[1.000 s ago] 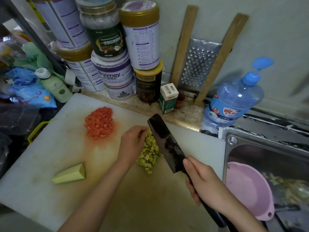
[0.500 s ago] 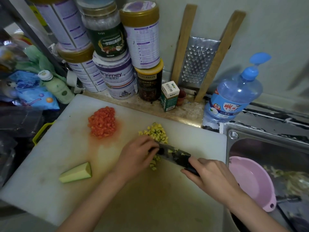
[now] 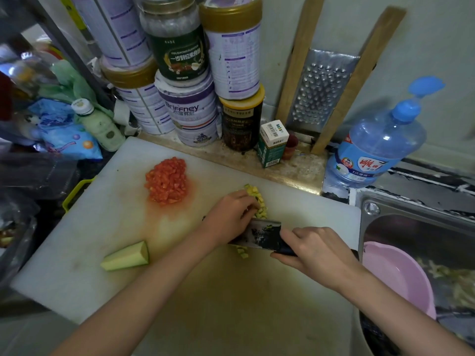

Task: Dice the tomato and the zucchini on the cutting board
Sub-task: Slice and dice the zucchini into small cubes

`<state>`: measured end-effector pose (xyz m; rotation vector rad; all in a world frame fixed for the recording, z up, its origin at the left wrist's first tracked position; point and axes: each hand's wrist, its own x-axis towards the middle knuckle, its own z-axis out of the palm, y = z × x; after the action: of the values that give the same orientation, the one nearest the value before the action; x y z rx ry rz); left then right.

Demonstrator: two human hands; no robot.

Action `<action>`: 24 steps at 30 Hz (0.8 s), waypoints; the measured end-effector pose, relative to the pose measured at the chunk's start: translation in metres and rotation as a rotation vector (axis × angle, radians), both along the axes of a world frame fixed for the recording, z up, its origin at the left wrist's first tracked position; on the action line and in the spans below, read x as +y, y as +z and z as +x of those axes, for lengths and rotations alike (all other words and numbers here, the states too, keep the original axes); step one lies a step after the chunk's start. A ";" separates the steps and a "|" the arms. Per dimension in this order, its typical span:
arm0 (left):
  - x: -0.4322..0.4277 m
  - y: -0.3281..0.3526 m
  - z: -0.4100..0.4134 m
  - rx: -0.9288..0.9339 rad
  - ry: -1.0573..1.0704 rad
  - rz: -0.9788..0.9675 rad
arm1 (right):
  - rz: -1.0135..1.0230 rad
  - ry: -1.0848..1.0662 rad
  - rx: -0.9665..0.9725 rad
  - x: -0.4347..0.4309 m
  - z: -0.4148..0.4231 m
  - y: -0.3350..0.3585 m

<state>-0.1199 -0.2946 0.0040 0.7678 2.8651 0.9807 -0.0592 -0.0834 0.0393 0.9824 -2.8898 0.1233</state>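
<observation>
On the white cutting board (image 3: pixel 77 253) lies a pile of diced red tomato (image 3: pixel 166 181) at the back left. Yellow-green zucchini dice (image 3: pixel 258 201) sit mid-board, partly hidden by my left hand (image 3: pixel 228 217), whose curled fingers touch the dice and the flat of the cleaver (image 3: pixel 259 235). My right hand (image 3: pixel 312 250) grips the cleaver's dark handle, the blade lying low across the board with bits stuck to it. A few dice (image 3: pixel 243 252) lie under the blade's near edge. An uncut zucchini wedge (image 3: pixel 127 256) rests at the front left.
Stacked tins and jars (image 3: pixel 190 80) stand behind the board, with a small green box (image 3: pixel 272 142) and a metal grater (image 3: pixel 323 91) leaning on the wall. A blue water bottle (image 3: pixel 377 145) stands back right. The sink holds a pink basin (image 3: pixel 395 276). Bags and a bottle (image 3: pixel 100 124) crowd the left.
The cleaver went from raised and tilted to lying low across the board. My left hand slid over the zucchini dice toward the blade, and the dice pile spread farther back.
</observation>
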 end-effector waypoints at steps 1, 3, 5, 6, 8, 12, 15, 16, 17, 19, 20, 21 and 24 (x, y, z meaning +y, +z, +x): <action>0.000 0.002 0.002 0.017 0.020 0.034 | 0.003 0.005 0.004 -0.001 -0.001 0.000; 0.002 0.008 0.007 0.015 -0.032 0.080 | 0.008 0.008 0.017 -0.003 -0.002 0.000; 0.006 0.010 0.011 -0.036 -0.154 0.064 | 0.012 0.009 0.026 -0.005 -0.004 0.001; 0.008 0.010 0.011 -0.056 -0.192 0.063 | 0.015 0.013 0.029 -0.006 -0.005 0.002; 0.008 0.005 0.004 -0.051 -0.180 0.093 | 0.025 0.022 0.030 -0.007 -0.007 0.004; 0.001 -0.008 -0.007 0.006 -0.051 0.064 | 0.034 0.008 0.021 -0.007 -0.005 0.006; -0.005 -0.012 -0.013 0.108 0.009 -0.013 | 0.014 -0.010 0.006 -0.007 -0.002 0.007; -0.007 -0.011 -0.015 0.143 0.051 -0.021 | 0.006 -0.016 0.001 -0.006 -0.001 0.008; -0.010 -0.008 -0.016 0.163 0.097 -0.011 | -0.001 -0.020 -0.004 -0.005 0.000 0.009; -0.015 0.001 -0.015 0.157 0.126 0.026 | -0.009 -0.033 -0.012 -0.003 0.002 0.011; -0.018 0.004 -0.013 0.134 0.090 0.040 | -0.013 -0.043 -0.017 -0.002 0.004 0.012; -0.020 0.007 -0.008 0.100 0.029 0.049 | -0.018 -0.059 -0.023 -0.001 0.006 0.014; -0.027 0.006 0.001 0.038 -0.111 0.020 | -0.029 -0.103 -0.025 -0.003 0.014 0.019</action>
<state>-0.1192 -0.3216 0.0104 0.9461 2.8126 0.9937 -0.0457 -0.0866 0.0581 0.8310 -2.9453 0.1715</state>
